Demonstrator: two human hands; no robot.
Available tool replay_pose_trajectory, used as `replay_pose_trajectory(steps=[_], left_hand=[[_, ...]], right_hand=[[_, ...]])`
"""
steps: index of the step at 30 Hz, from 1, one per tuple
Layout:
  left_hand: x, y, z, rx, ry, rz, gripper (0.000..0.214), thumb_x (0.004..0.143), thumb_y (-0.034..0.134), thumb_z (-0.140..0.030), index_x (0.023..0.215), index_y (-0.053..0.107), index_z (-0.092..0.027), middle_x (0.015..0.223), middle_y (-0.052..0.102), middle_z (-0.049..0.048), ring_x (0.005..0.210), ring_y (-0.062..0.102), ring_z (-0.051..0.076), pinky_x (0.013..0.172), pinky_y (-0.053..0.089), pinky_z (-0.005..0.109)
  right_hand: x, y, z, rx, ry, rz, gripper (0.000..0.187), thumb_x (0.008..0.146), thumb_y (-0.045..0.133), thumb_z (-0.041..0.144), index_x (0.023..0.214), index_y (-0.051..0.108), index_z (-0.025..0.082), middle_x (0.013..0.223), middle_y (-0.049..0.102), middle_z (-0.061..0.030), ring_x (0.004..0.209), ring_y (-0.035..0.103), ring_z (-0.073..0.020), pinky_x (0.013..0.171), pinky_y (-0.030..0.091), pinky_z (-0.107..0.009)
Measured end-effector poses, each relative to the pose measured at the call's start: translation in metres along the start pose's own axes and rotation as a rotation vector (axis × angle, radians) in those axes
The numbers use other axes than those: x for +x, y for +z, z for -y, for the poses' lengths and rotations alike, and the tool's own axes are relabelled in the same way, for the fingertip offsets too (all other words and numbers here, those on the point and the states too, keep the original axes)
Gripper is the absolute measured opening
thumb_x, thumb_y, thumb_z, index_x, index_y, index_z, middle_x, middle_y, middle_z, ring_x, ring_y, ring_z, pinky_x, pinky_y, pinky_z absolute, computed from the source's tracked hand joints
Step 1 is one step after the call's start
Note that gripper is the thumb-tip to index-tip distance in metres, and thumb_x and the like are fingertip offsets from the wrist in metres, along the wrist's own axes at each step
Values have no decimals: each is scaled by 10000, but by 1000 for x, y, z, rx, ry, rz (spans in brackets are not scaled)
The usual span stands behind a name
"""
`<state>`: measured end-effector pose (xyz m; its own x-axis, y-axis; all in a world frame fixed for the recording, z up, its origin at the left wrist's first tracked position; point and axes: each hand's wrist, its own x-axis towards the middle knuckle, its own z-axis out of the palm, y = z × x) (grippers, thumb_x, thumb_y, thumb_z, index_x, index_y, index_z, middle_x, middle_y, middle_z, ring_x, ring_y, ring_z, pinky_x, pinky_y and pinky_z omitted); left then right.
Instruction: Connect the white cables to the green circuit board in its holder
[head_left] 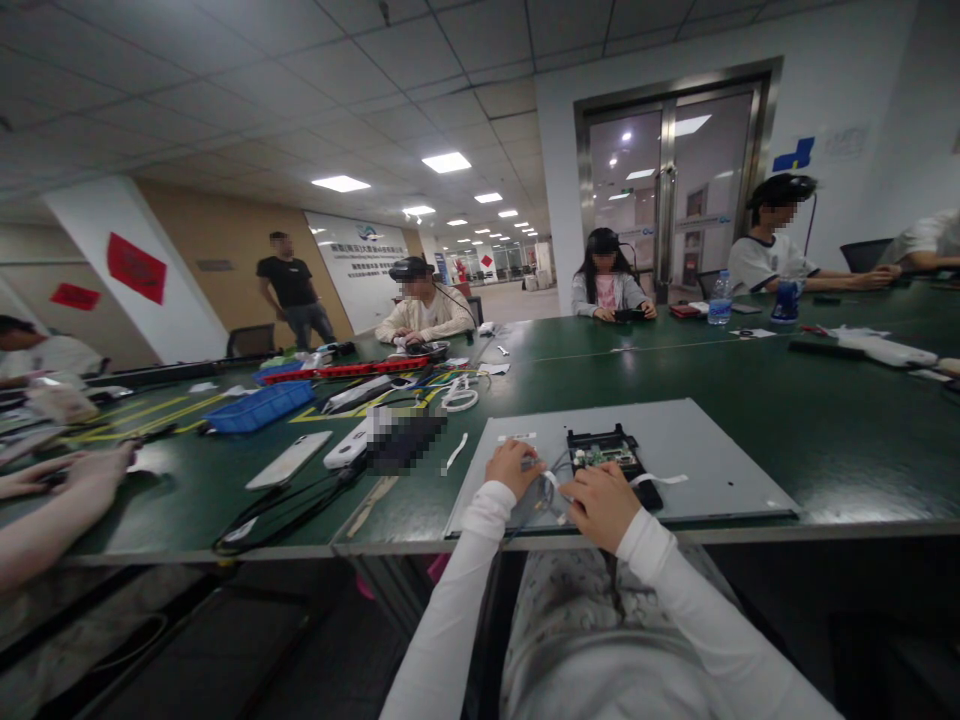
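Strain on the thin wires is judged the risk: they seem pinched between the curled left hand and right hand, beside the opened black device on the grey mat near the bench edge. A tug could tear them loose.

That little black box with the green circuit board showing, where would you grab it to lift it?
Probably by the two side walls of the black casing, pinched from above: it lies flat on the grey mat, open side up, so the green board is bare. Its near end is under the right hand.
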<state>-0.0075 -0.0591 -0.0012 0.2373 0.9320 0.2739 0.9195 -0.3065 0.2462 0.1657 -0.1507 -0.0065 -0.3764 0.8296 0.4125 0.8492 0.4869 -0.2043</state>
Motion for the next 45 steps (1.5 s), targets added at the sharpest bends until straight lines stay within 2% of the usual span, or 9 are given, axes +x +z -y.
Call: replay_pose_trajectory(steps=[4,8,16,20,23,26,30,37,45], left_hand=[[0,0,0,7,7,-8,147,724,536,-262,849,603,-222,976,547,37,969,481,186,827,387,289],[0,0,-1,10,13,-6,148,745,495,-210,844,605,-221,971,551,38,960,483,175,828,383,281],[5,-1,7,51,-68,-34,297,739,423,-89,971,569,-200,1029,523,56,984,468,164,856,367,271],[8,-14,31,127,-134,-98,307,730,472,-186,1029,540,-204,1075,502,74,996,466,195,857,368,300],[12,-28,59,234,-321,-86,329,725,486,-263,1049,525,-223,1092,500,96,1009,465,250,817,384,361],[15,-38,87,311,-496,-66,360,704,508,-365,1014,540,-185,1078,513,141,1017,462,304,793,385,415],[23,-42,106,302,-522,-48,365,689,523,-373,1010,541,-198,1083,537,129,1011,479,299,780,393,418],[33,-44,101,286,-497,7,319,697,507,-195,1003,562,-267,1031,593,76,959,537,250,771,412,366],[30,-46,98,296,-498,2,326,698,510,-190,1006,567,-281,1007,605,76,915,562,239,739,434,323]], right_hand=[[0,0,0,8,4,-3,225,758,423,207,916,582,234,835,565,-17,863,453,-151,795,199,-322],[-1,-1,1,-3,6,3,228,765,416,213,916,584,236,831,564,-20,867,454,-154,803,195,-324],[-1,1,1,9,15,-9,282,761,408,193,1003,547,235,861,574,-25,884,457,-159,809,196,-324],[-1,2,0,23,4,-25,267,753,410,186,964,562,248,842,576,-14,871,460,-156,803,197,-324],[-1,3,0,30,0,-35,261,755,407,187,952,567,247,842,576,-13,869,464,-152,806,197,-320],[-1,3,0,33,4,-33,257,755,408,190,949,568,244,848,577,-13,869,468,-149,809,198,-319],[-1,3,1,30,7,-25,255,757,405,185,943,571,241,855,580,-15,881,467,-149,812,195,-319],[-1,5,0,23,2,-24,253,756,405,186,939,570,243,853,579,-11,874,465,-145,804,196,-314],[-3,7,-2,42,-12,-70,249,738,415,188,918,577,244,831,581,-13,846,470,-151,788,204,-319]])
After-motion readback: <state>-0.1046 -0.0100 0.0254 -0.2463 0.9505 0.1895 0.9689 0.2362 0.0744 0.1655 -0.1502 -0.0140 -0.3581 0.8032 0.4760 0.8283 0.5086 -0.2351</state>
